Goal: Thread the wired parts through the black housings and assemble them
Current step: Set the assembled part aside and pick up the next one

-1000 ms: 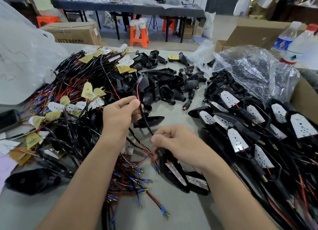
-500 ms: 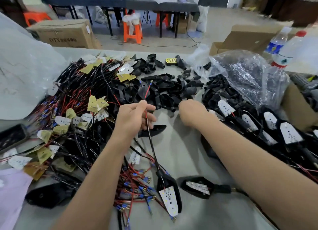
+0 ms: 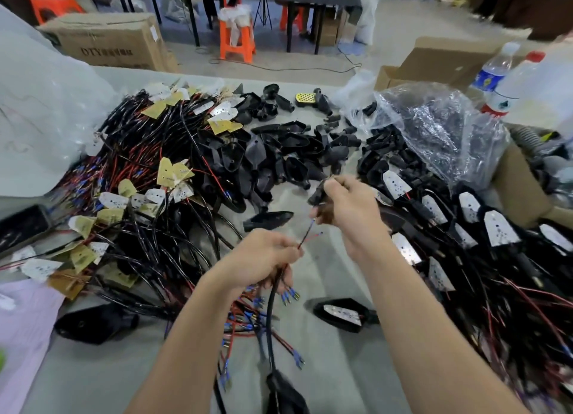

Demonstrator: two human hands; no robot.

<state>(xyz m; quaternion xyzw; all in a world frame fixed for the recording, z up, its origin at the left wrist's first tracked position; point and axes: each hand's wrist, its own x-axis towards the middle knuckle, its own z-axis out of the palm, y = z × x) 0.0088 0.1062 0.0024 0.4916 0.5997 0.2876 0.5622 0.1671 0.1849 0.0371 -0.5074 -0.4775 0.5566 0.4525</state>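
In the head view, the person's left hand (image 3: 263,258) is curling its fingers around a black sheathed cable (image 3: 271,308), pinching it just below the point where its thin red and blue-tipped wire ends (image 3: 307,236) are poking out toward the upper right. The cable is hanging down off the hand to a black housing (image 3: 283,392) at the bottom edge of the frame. The right hand (image 3: 350,210) is holding a small black sleeve piece (image 3: 319,193) between thumb and fingertips, just above and apart from the wire ends. Loose housings (image 3: 288,156) are lying heaped on the table (image 3: 325,367) beyond, near the hands. The cable is likely behaving light and limp, so the bare ends are probably buckling unless gripped close to their tips. The sleeve piece looks like rigid, light, smooth plastic, best held by its sides, leaving its opening free; whether the wires are lining up with it cannot be told through the blur.
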